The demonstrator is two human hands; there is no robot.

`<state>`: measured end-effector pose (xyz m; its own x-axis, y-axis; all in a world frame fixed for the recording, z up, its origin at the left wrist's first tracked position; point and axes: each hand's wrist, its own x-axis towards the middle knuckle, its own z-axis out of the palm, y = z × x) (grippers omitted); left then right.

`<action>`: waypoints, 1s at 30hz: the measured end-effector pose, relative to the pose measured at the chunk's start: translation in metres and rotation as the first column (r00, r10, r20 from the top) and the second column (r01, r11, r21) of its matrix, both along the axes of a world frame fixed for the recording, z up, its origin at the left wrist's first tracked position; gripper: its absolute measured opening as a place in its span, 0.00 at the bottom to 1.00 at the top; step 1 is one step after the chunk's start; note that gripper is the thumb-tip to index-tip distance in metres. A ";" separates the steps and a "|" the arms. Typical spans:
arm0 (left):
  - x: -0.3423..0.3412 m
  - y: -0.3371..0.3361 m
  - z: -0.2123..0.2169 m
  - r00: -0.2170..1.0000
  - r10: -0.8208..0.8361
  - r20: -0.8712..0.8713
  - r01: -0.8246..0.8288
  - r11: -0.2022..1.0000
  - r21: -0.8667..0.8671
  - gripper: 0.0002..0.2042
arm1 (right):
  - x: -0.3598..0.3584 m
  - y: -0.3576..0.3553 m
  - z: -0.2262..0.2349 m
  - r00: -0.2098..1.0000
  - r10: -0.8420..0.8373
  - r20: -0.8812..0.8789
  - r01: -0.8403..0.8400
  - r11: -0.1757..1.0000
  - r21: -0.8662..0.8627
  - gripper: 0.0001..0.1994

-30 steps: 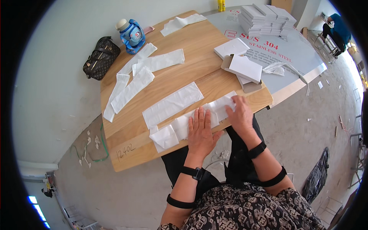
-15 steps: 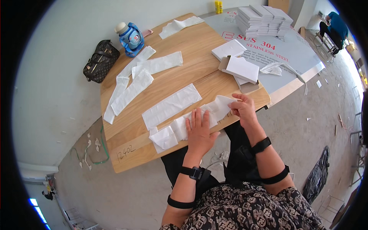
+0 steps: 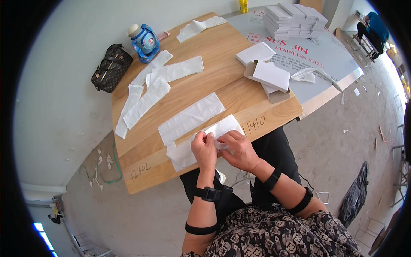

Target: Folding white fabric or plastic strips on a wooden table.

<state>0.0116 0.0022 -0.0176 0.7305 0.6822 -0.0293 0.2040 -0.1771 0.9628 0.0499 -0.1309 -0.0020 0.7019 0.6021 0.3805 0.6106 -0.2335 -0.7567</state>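
Observation:
Along the near edge of the wooden table lies a thin, limp white strip [image 3: 181, 156], its right part folded over. My left hand [image 3: 204, 150] is closed, thumb and fingertips pinching the strip near its middle. Just to the right, my right hand [image 3: 240, 150] has its fingers curled in against the same strip, with the fingertips partly hidden. Behind my hands a second white strip [image 3: 192, 118] lies flat. More white strips [image 3: 146, 102] overlap at the table's left side, and a single one [image 3: 199, 28] rests at the far edge.
The wooden table [image 3: 231, 55] adjoins a grey sheet-covered surface [image 3: 338, 68]. White boxes [image 3: 270, 76] sit at the table's right, one with open flaps; a box stack [image 3: 293, 21] stands behind. A blue bottle [image 3: 146, 43] and a dark handbag [image 3: 112, 68] are at left. A person [image 3: 373, 32] sits far right.
My right hand has moved left from the strip's right end to beside my left hand, folding that end over. My left hand has gone from lying flat to pinching the strip.

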 end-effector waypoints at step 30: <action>-0.017 0.021 0.013 0.951 0.067 -0.303 0.183 0.667 0.722 0.03 | 0.002 -0.010 -0.007 0.960 0.131 0.248 0.033 0.826 -0.563 0.42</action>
